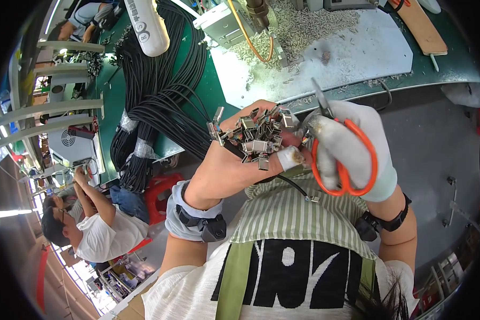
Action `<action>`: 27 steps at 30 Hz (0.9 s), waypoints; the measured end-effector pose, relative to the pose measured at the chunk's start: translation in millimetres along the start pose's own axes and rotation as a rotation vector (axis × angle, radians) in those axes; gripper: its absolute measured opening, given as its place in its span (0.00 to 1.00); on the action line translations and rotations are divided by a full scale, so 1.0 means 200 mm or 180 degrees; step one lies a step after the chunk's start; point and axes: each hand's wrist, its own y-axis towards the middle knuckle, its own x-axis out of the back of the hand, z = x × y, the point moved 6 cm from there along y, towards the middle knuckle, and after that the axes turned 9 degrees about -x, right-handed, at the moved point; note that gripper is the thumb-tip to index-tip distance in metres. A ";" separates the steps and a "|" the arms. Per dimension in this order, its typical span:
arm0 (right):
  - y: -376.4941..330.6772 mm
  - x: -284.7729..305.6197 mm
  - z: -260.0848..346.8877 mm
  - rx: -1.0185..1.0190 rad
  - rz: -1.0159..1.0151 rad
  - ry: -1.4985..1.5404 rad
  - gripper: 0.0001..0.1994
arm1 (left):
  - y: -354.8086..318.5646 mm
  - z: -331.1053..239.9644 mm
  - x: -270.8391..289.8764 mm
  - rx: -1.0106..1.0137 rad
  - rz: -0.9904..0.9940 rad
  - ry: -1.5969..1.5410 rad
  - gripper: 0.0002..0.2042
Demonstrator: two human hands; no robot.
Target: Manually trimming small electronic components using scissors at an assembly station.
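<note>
Gripping a metal connector bunch (258, 136), left hand (234, 160); gloved right hand (352, 149) holding orange scissors (344, 160); black cables (160, 90) behind.

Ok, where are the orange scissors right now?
In the head view, the orange scissors are right of centre, gripped in the gloved right hand, beside the cluster of metal connectors that the left hand holds.
</note>
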 end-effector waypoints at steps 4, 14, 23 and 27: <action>-0.03 0.01 0.05 0.0824 -0.1290 -0.0346 0.14 | -0.01 0.00 0.02 -0.0219 -0.0328 0.0280 0.20; -0.08 -0.06 -0.01 -0.1044 0.0854 0.0216 0.13 | -0.02 0.00 0.04 -0.0210 -0.0692 0.0429 0.14; -0.07 -0.07 -0.03 -0.0898 0.0820 0.0303 0.14 | -0.01 -0.01 0.04 -0.0064 -0.0768 0.0467 0.13; -0.07 -0.07 -0.02 -0.0825 0.0881 0.0248 0.14 | -0.01 -0.02 0.04 -0.0113 -0.0784 0.0707 0.12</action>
